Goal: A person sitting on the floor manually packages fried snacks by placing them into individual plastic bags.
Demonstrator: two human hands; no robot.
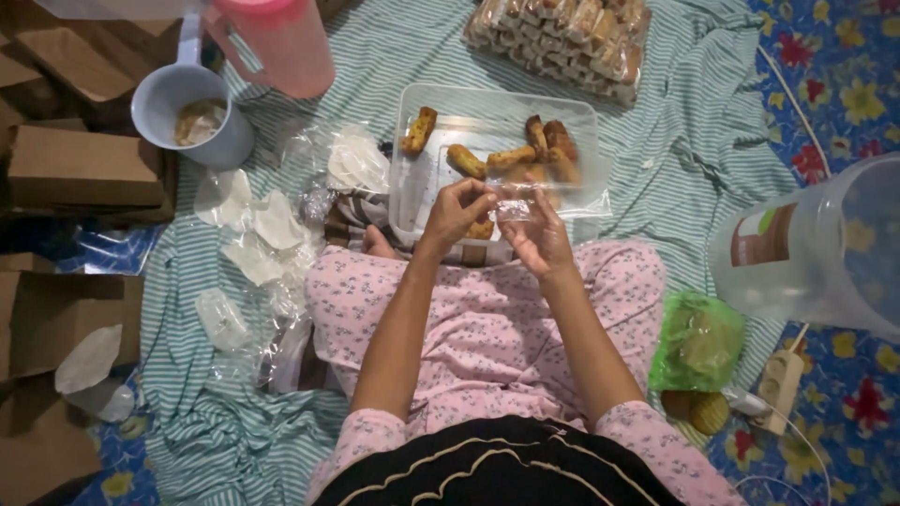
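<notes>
Fingers (pixel 473 192) of left hand (pixel 453 214): pinched shut on edge of small clear crinkled plastic wrapper (pixel 514 204). Fingers (pixel 539 201) of right hand (pixel 538 240): curled, closed on same wrapper from opposite side; contents of wrapper not discernible. Directly beyond fingertips: shallow clear rectangular plastic tray (pixel 427 178) with golden-brown fried finger-shaped pastries (pixel 525 155). Further beyond, to right: stack of wrapped pastries in clear film (pixel 562 33). Left of fingers: loose heap of empty clear plastic wrappers (pixel 272 234), pale blue plastic mug (pixel 192 117), pink plastic jug (pixel 277 42), brown cardboard boxes (pixel 80 169). Right of fingers: large clear plastic jar (pixel 825 248), green plastic bag (pixel 698 342). Beneath all: green-and-white striped cloth (pixel 694 141).
</notes>
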